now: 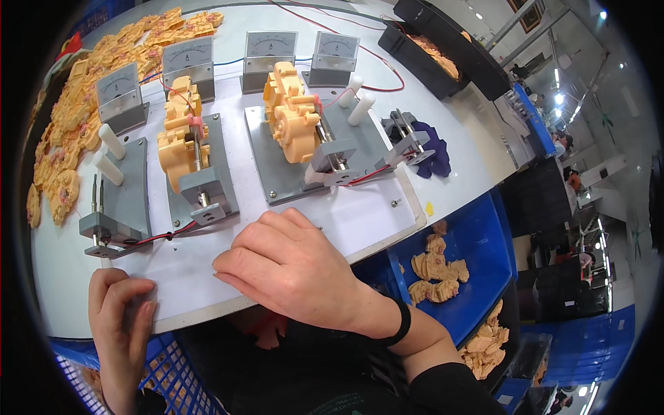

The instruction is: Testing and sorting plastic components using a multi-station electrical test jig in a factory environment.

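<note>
My left hand [119, 311] is at the table's front edge, fingers loosely curled and thumb apart, with nothing visible in it. On the front of the table rests my right hand [287, 266], its fingers bent and pressed together; nothing shows between the tips. Beyond the hands, a yellow plastic gear housing [181, 142] stands on a grey test fixture [223, 162], its pink part against metal rods. A second yellow gear housing [290, 121] sits on the larger grey fixture [266, 183] to the right. Neither hand touches a housing.
Several analog meters, including one meter [271, 52], line the back. Yellow housings [69, 131] lie piled at left. White posts [111, 162] stand on a fixture. At right are a blue bin [477, 242] with parts, a black crate [429, 76] and a dark purple cloth [434, 155].
</note>
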The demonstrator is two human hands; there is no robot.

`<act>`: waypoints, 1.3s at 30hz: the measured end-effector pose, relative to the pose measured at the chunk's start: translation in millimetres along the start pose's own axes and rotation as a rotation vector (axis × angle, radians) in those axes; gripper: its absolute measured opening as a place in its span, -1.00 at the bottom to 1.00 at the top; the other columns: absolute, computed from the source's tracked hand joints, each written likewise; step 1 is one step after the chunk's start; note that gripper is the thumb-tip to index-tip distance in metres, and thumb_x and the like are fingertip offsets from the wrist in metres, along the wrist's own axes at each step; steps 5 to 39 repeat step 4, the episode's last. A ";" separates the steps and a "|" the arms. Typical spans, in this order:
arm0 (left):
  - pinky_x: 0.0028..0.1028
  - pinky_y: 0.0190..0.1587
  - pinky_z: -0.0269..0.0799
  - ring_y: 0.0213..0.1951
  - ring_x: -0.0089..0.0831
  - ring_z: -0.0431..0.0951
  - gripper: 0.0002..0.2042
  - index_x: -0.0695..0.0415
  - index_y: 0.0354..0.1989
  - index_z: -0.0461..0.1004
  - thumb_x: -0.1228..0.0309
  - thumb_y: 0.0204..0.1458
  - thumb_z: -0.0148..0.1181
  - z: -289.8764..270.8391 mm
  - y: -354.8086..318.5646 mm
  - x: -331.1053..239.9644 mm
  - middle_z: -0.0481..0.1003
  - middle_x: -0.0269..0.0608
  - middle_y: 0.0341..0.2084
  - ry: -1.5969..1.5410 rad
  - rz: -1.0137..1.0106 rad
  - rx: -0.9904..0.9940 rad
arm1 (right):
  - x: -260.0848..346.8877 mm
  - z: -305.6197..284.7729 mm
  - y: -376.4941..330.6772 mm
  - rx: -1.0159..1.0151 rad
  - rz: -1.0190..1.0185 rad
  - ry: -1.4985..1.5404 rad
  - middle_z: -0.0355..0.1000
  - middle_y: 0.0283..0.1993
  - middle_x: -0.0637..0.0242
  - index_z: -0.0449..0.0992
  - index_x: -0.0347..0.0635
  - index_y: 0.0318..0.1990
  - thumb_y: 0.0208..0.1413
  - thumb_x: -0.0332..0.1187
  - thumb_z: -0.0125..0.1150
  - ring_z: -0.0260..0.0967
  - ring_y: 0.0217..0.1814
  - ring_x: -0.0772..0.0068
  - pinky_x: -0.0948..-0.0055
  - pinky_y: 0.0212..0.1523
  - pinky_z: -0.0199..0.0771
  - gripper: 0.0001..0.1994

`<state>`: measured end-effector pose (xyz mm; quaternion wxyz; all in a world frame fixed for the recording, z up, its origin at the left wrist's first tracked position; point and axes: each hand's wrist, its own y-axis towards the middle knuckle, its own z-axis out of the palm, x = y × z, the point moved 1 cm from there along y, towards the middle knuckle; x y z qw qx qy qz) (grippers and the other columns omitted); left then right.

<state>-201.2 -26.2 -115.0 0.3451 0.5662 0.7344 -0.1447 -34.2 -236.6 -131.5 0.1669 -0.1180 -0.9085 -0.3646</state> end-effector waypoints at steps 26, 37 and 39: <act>-0.41 -0.08 0.33 -0.17 -0.25 0.39 -0.77 0.21 -0.15 0.50 0.64 -0.01 0.27 3.7 5.1 1.8 0.32 -0.13 -0.22 0.001 0.008 0.046 | -2.8 -0.9 -3.3 0.024 0.035 -0.039 0.37 -0.33 0.45 0.61 -0.05 -0.24 0.02 -0.39 0.44 0.37 -0.27 0.39 0.39 -0.21 0.30 -0.84; -0.41 -0.08 0.33 -0.17 -0.25 0.39 -0.77 0.21 -0.15 0.50 0.64 -0.01 0.27 3.7 5.1 1.8 0.32 -0.13 -0.22 0.001 0.008 0.046 | -2.8 -0.9 -3.3 0.024 0.035 -0.039 0.37 -0.33 0.45 0.61 -0.05 -0.24 0.02 -0.39 0.44 0.37 -0.27 0.39 0.39 -0.21 0.30 -0.84; -0.41 -0.08 0.33 -0.17 -0.25 0.39 -0.77 0.21 -0.15 0.50 0.64 -0.01 0.27 3.7 5.1 1.8 0.32 -0.13 -0.22 0.001 0.008 0.046 | -2.8 -0.9 -3.3 0.024 0.035 -0.039 0.37 -0.33 0.45 0.61 -0.05 -0.24 0.02 -0.39 0.44 0.37 -0.27 0.39 0.39 -0.21 0.30 -0.84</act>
